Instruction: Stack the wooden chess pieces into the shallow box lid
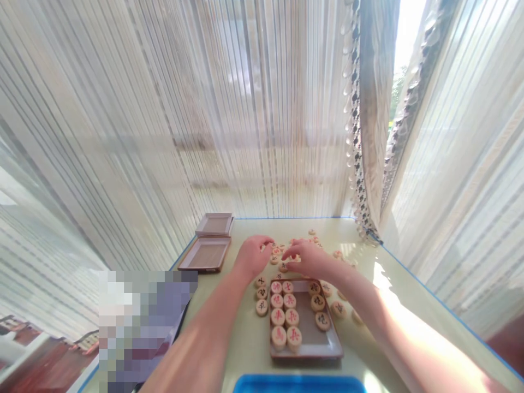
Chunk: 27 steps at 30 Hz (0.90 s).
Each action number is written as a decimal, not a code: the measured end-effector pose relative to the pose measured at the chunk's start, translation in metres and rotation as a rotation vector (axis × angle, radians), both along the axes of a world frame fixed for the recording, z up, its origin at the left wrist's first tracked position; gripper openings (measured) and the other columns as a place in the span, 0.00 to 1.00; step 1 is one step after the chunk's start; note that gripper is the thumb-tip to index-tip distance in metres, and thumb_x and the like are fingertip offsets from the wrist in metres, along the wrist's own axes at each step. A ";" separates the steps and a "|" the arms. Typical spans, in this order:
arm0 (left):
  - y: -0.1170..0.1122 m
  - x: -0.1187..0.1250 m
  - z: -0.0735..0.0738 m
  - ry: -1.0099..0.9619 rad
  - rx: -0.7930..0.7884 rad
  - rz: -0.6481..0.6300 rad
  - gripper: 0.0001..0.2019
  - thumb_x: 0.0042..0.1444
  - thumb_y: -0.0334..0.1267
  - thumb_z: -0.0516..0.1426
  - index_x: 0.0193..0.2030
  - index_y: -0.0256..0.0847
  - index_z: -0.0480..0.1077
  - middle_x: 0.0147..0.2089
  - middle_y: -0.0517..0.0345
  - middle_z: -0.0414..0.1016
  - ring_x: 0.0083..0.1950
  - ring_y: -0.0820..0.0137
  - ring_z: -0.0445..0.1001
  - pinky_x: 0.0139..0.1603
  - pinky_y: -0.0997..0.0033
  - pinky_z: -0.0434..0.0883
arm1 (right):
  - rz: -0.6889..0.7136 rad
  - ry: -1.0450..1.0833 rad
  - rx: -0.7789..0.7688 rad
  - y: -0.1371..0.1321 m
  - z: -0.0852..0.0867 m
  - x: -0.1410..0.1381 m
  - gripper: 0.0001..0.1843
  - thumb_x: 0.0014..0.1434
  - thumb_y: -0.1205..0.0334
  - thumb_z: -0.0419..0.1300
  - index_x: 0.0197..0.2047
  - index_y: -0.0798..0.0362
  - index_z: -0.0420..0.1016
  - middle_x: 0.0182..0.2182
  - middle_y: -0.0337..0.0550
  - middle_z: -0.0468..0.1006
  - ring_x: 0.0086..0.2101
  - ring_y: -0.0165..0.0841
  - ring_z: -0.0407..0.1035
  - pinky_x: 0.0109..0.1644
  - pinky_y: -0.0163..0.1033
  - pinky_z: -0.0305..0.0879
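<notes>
A shallow brown tray [331, 346] lies on the pale table in front of me, with several round wooden chess pieces [284, 308] in it, marked in red or black. More pieces [261, 295] lie loose around it. My left hand [252, 254] rests curled over loose pieces beyond the tray's far left corner. My right hand [308, 257] is pinched on a wooden piece just past the tray's far edge. The two hands are close together, nearly touching.
Two more brown trays [207, 254] [214, 224] lie at the back left of the table. Sheer striped curtains [172, 120] surround the table on three sides. A blue object [298, 383] sits at the near edge. A blurred patch [141, 325] covers the lower left.
</notes>
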State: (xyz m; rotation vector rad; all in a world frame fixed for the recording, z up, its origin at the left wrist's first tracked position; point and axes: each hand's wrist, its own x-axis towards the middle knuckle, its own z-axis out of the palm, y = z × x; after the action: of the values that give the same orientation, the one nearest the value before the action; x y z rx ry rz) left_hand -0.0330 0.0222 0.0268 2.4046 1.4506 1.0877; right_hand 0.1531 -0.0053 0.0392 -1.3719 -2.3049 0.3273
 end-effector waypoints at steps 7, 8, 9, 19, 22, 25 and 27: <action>-0.009 0.007 0.004 0.178 -0.024 -0.184 0.10 0.50 0.35 0.54 0.35 0.45 0.77 0.36 0.60 0.78 0.43 0.67 0.71 0.48 0.67 0.67 | -0.027 -0.074 0.041 0.004 -0.013 0.002 0.13 0.50 0.57 0.60 0.40 0.46 0.79 0.34 0.44 0.74 0.37 0.36 0.68 0.41 0.40 0.63; -0.010 0.007 0.004 0.188 -0.032 -0.195 0.10 0.50 0.35 0.55 0.35 0.45 0.77 0.36 0.60 0.78 0.43 0.67 0.71 0.48 0.68 0.67 | -0.022 -0.077 0.044 0.004 -0.013 0.002 0.13 0.51 0.57 0.60 0.40 0.46 0.79 0.33 0.44 0.74 0.37 0.36 0.68 0.41 0.39 0.63; -0.010 0.007 0.004 0.201 -0.039 -0.200 0.10 0.49 0.35 0.55 0.35 0.45 0.78 0.36 0.60 0.78 0.43 0.67 0.71 0.48 0.68 0.67 | -0.014 -0.083 0.047 0.004 -0.013 0.002 0.12 0.51 0.56 0.60 0.39 0.45 0.79 0.32 0.44 0.74 0.36 0.36 0.68 0.40 0.39 0.63; -0.007 0.007 0.000 0.256 -0.018 -0.203 0.10 0.48 0.33 0.55 0.32 0.45 0.78 0.32 0.60 0.77 0.38 0.68 0.72 0.45 0.68 0.67 | -0.022 -0.099 0.071 0.011 -0.025 0.002 0.10 0.49 0.56 0.61 0.35 0.47 0.80 0.32 0.44 0.76 0.36 0.36 0.69 0.39 0.38 0.63; -0.009 0.009 0.000 0.292 -0.012 -0.208 0.09 0.49 0.35 0.56 0.32 0.45 0.78 0.30 0.59 0.77 0.36 0.68 0.71 0.43 0.69 0.67 | -0.019 -0.097 0.092 0.013 -0.026 0.005 0.10 0.49 0.56 0.61 0.34 0.48 0.80 0.32 0.44 0.77 0.36 0.37 0.69 0.41 0.39 0.64; -0.009 0.010 -0.002 0.316 -0.009 -0.224 0.09 0.51 0.37 0.55 0.33 0.45 0.78 0.30 0.59 0.77 0.36 0.69 0.71 0.41 0.71 0.67 | -0.021 -0.082 0.109 0.011 -0.026 0.008 0.10 0.49 0.57 0.61 0.35 0.49 0.79 0.33 0.44 0.77 0.38 0.37 0.69 0.43 0.40 0.63; -0.009 0.010 -0.004 0.318 -0.005 -0.231 0.10 0.52 0.39 0.55 0.34 0.45 0.78 0.30 0.59 0.77 0.36 0.69 0.71 0.41 0.71 0.66 | -0.019 -0.077 0.125 0.009 -0.025 0.009 0.11 0.50 0.56 0.61 0.36 0.50 0.79 0.34 0.45 0.77 0.39 0.38 0.68 0.45 0.41 0.63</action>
State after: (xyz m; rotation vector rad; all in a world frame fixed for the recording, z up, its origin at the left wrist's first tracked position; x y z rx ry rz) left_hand -0.0231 0.0128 0.0228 2.7523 1.2049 0.6749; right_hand 0.1624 0.0033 0.0146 -1.3655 -2.3304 0.1242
